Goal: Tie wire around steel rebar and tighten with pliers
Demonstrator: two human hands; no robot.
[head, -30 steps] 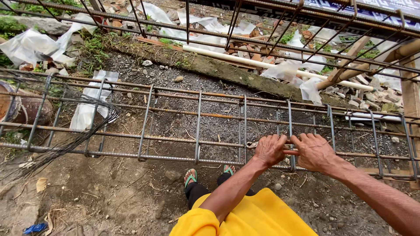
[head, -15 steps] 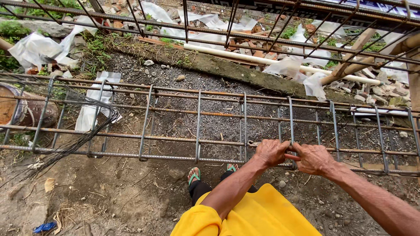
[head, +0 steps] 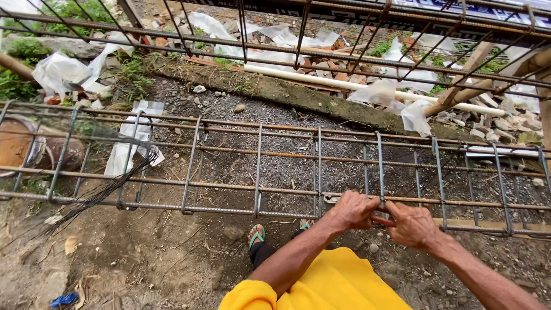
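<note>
Head view looks down on a long rebar cage [head: 258, 166] lying horizontally across bare dirt and gravel, its rusty long bars crossed by upright stirrups. Both hands meet at the near upper bar of the cage, where one stirrup [head: 380, 166] crosses it. The left hand [head: 354, 209] is curled closed over that bar just left of the stirrup, knuckles up, so the bar runs under its fingers. The right hand [head: 410, 224] sits just beside it, touching it, fingers bent and pinched together at the crossing; whatever they pinch is too small to make out. The crossing lies right between the two sets of fingertips. Below the hands, a foot in a green-strapped sandal [head: 256, 235] stands on the dirt under the cage, and a yellow sleeve [head: 321, 284] fills the bottom edge. A bundle of thin dark tie wire [head: 109, 186] hangs through the left part of the cage. Beyond the cage run a low concrete curb [head: 298, 97], a white pipe [head: 367, 87], torn white plastic sheets [head: 60, 72] and rubble. Another rebar frame [head: 356, 23] spans the top.
</note>
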